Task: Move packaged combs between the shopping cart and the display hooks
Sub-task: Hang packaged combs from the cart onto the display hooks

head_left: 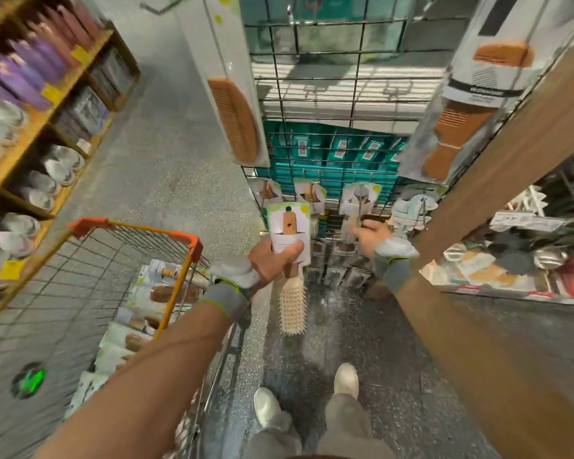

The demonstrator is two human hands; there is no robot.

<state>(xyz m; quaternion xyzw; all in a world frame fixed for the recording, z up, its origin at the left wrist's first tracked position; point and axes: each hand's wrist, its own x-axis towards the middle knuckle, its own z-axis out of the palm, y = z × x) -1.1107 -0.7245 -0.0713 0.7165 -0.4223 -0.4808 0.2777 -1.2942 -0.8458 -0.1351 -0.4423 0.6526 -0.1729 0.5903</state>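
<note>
One packaged comb (289, 223) is gripped by the left hand (274, 264) at its stiff card — judged light; right hand (373, 235) blurred, fingers unreadable.

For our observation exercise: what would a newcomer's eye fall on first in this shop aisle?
At centre, the left hand grips a wooden bristle hairbrush on a white-and-green card. Lower left stands an orange-rimmed wire shopping cart holding more packs; above, a brown comb in white packaging hangs before the black wire grid.

Shop aisle, shopping cart (146, 226), stocked shelves (37, 122) with price labels (51, 93), packaged combs (236, 120) on wire grid (355, 81)
</note>
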